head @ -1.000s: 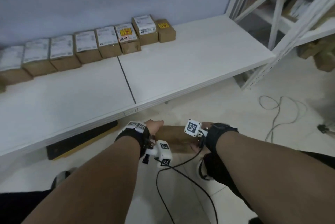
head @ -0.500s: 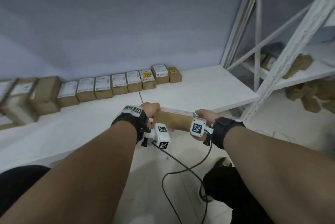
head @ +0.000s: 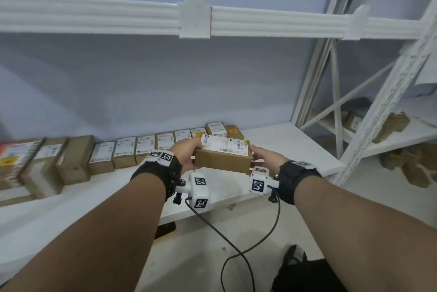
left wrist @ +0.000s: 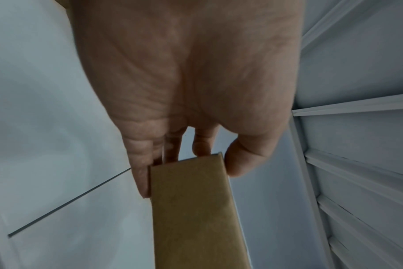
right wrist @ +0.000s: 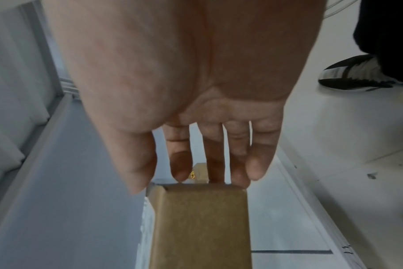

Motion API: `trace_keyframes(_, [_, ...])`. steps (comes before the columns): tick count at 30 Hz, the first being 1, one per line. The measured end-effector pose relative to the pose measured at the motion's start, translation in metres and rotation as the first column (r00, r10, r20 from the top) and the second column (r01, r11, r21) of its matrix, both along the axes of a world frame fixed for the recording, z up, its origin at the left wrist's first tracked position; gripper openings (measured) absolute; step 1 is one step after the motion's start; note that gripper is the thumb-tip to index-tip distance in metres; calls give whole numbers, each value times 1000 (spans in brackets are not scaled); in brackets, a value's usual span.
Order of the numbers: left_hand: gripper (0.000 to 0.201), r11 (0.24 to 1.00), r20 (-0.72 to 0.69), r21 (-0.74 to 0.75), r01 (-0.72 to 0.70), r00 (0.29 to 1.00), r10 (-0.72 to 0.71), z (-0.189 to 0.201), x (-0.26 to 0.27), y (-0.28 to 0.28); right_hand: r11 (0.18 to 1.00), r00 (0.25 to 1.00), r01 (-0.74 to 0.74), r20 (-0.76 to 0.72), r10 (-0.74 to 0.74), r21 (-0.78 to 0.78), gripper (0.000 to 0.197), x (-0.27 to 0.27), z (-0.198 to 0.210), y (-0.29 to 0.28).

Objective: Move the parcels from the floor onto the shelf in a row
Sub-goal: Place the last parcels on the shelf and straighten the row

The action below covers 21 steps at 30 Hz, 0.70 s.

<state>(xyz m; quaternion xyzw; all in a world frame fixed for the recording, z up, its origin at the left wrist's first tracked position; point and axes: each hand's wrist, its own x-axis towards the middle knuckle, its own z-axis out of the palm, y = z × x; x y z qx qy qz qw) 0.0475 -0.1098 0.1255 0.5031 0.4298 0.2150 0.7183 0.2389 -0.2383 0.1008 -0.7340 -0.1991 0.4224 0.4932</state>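
Note:
A brown cardboard parcel (head: 223, 157) with a white shipping label on top hangs level above the front part of the white shelf (head: 298, 149). My left hand (head: 189, 152) grips its left end, thumb on one face and fingers on the other (left wrist: 186, 160). My right hand (head: 264, 154) holds the right end the same way (right wrist: 191, 176). The wrist views show the parcel's plain brown side (left wrist: 196, 209) (right wrist: 200, 227). A row of labelled parcels (head: 146, 147) stands along the wall at the shelf's back, ending in a small box with a yellow sticker (head: 234, 131), just behind the held parcel.
An upper shelf beam (head: 194, 19) crosses overhead. White uprights and braces (head: 390, 102) stand on the right, with more parcels on the neighbouring shelf (head: 390, 123) and on the floor (head: 413, 168). A black cable (head: 236, 244) trails down by my shoe (head: 293, 258).
Both hands have lifted the parcel from low near the floor up and forward over the shelf's front. The head view has tilted upward.

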Motion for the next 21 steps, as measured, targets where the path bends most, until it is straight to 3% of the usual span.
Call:
trace_keyframes(2, [28,1000,0,19,-11,1000,11,2,2,7,1000,1000,-23,17,24,-20,83,17,-10,13])
trace_keyframes(4, [22,999,5,30,-22,1000,22,5,3,12,998,999,-36,-5,35,-51,89,29,-16,21])
trace_keyframes(8, [9,999,8,26,-19,1000,19,7,11,26,998,998,-50,-28,49,-36,74,28,4,24])
trace_keyframes(11, [11,999,-7,37,-17,1000,18,2,23,38,996,991,-88,-107,85,-20,34,34,4,27])
trace_keyframes(17, [36,1000,-11,23,-20,1000,20,-5,54,68,995,987,-97,-131,96,-6,37,60,-5,50])
trace_keyframes(19, [30,1000,2,-15,3,1000,-3,-12,77,82,998,993,-63,-103,63,-1,37,72,-7,60])
trace_keyframes(21, [12,999,10,10,33,999,-33,-21,98,89,998,999,-24,-37,22,-50,38,78,-3,64])
